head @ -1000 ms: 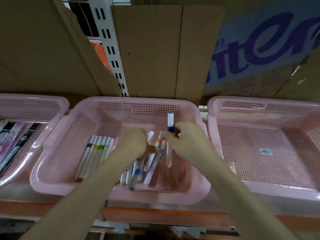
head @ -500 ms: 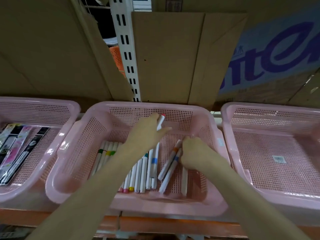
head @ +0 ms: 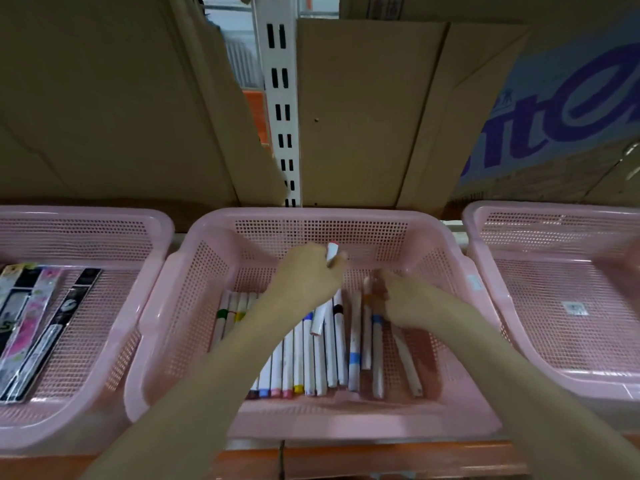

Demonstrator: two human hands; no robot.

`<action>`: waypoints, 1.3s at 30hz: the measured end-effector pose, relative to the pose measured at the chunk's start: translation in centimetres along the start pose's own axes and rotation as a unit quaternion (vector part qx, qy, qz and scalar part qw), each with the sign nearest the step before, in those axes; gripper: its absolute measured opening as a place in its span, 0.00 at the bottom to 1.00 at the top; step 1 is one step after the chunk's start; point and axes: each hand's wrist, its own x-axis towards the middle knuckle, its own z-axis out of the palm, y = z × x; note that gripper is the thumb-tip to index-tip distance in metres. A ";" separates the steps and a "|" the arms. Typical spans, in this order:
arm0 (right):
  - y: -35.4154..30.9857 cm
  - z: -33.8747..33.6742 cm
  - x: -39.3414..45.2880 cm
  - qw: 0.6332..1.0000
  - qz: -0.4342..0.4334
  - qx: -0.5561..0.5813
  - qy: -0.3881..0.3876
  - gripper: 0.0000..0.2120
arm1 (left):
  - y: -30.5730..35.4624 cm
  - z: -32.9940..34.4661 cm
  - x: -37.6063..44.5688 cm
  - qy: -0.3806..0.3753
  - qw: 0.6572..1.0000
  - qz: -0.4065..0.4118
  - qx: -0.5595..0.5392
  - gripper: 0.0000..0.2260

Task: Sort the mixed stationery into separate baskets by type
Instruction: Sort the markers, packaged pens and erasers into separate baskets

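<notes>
Pink basket point(head: 207, 271): left hand point(head: 306, 277) grip holds marker point(head: 332, 252); right hand point(head: 408, 299) grip blurred, unclear.

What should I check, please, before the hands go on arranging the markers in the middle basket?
1. Left hand has a firm grip on the red-tipped marker: ok, fingers curled round it.
2. Right hand grip on a marker: cannot tell, the fingertips are blurred.
3. Markers lying parallel in the middle basket: not ok, one white marker on the right lies slanted.
4. Left basket holds only the flat packaged items: ok.
5. Right basket free to take another type: ok, only a label shows.
</notes>
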 end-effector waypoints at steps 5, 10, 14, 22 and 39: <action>-1.2 -0.2 -0.2 0.997 -0.044 -0.042 -0.051 0.20 | -1.3 -1.1 -0.3 0.008 1.000 -0.015 -0.001 0.17; -0.9 -0.3 -1.1 0.996 -0.030 -0.048 -0.071 0.23 | -0.1 -0.6 -1.2 -0.047 0.999 -0.013 0.020 0.19; 0.3 -1.5 -2.6 0.999 0.020 -0.027 -0.012 0.18 | 1.7 1.0 -1.5 -0.097 0.993 0.025 0.061 0.16; 1.3 -4.6 -7.4 0.969 0.054 0.041 0.238 0.17 | 6.0 4.9 0.1 -0.152 0.979 0.074 0.117 0.15; 10.1 -6.4 -8.7 0.960 0.019 0.153 0.233 0.19 | 6.0 6.7 0.0 -0.151 0.951 0.036 0.267 0.08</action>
